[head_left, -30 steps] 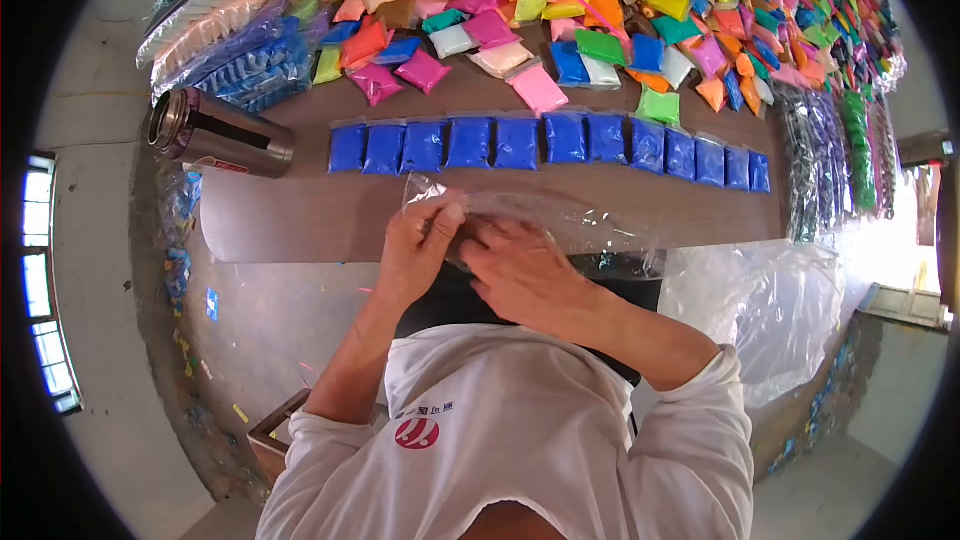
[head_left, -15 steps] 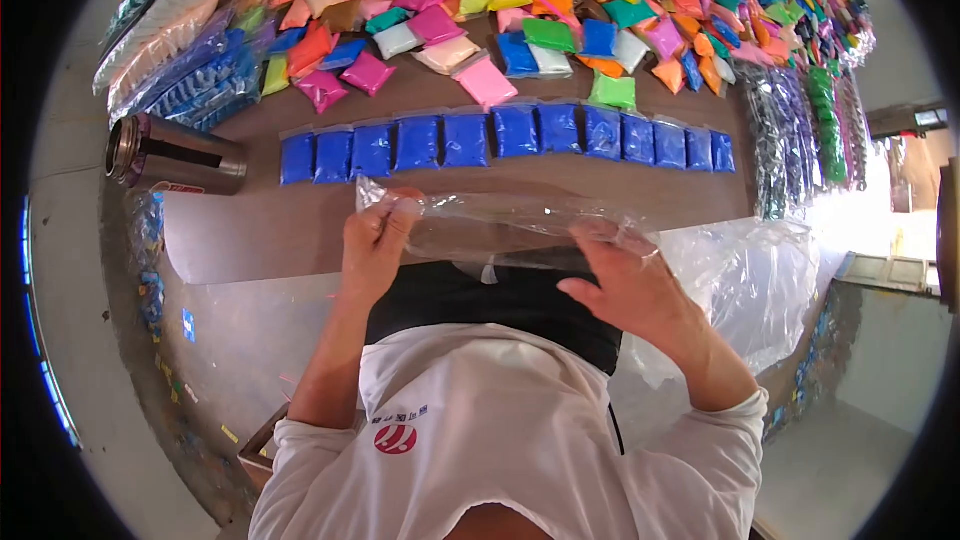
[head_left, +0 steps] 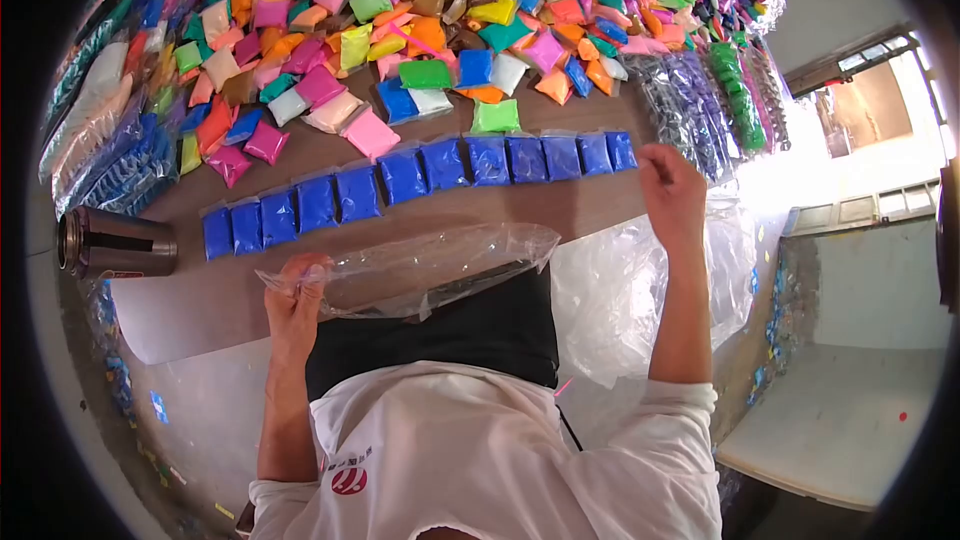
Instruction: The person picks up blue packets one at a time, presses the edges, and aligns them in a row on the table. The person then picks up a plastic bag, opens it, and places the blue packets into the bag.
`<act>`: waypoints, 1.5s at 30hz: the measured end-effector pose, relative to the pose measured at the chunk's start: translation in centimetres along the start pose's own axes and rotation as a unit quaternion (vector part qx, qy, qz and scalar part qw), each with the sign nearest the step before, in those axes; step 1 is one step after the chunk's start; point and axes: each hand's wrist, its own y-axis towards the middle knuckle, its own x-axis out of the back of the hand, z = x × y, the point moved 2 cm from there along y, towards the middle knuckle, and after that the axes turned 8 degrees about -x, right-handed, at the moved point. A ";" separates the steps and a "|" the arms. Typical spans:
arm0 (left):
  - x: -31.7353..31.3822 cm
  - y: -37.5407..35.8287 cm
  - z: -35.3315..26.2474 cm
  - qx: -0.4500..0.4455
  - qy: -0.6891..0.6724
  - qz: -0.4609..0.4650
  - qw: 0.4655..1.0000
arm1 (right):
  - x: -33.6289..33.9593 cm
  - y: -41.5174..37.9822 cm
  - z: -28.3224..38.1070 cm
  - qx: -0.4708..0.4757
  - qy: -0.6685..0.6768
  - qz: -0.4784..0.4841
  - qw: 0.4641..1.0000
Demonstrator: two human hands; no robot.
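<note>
My left hand [head_left: 298, 290] grips one end of a long clear plastic bag [head_left: 430, 265], which stretches to the right over the table's front edge. My right hand [head_left: 670, 185] is raised at the right end of a row of blue packets [head_left: 402, 176], its fingers curled at the last packet [head_left: 621, 151]. Whether the fingertips hold that packet is hard to make out. The packets lie side by side across the brown table [head_left: 200, 305].
A large heap of colourful packets [head_left: 425, 74] covers the back. A metal flask [head_left: 118, 243] lies at the left edge. Strips of packets [head_left: 738, 90] hang at the right, above a crumpled clear plastic sheet [head_left: 640, 290]. More bundled packets [head_left: 95, 130] lie at the back left.
My right hand has let go of the clear bag and moved up and right to the end of the blue row. My left hand still holds the bag. The whole view has shifted and tilted.
</note>
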 end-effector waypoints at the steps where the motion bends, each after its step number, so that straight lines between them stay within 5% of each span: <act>1: 0.0 0.0 0.1 -0.004 0.000 -0.001 1.000 | -0.1 1.3 -2.2 -0.032 -0.065 -0.042 0.996; 5: 0.5 0.0 0.3 0.021 -0.031 0.008 0.999 | -1.9 5.5 -9.2 -0.042 -0.102 -0.048 0.993; 17: 0.0 0.4 -0.5 -0.026 0.001 -0.012 1.000 | -4.0 9.3 -13.7 -0.070 -0.087 0.092 0.990; 22: 0.0 0.1 -0.3 -0.017 -0.016 -0.018 1.000 | -3.3 7.6 -12.4 -0.210 0.067 0.096 0.971; 31: 0.0 0.1 -0.2 -0.053 -0.004 0.001 0.999 | -3.7 7.8 -11.6 -0.094 -0.010 0.122 0.988; 40: 0.2 -0.1 0.0 -0.030 0.015 0.019 0.999 | -1.6 6.7 -10.4 -0.232 0.263 0.148 0.925; 45: 0.1 -0.3 0.3 -0.024 0.018 0.004 1.000 | -3.0 6.6 -8.9 -0.234 0.206 0.225 0.923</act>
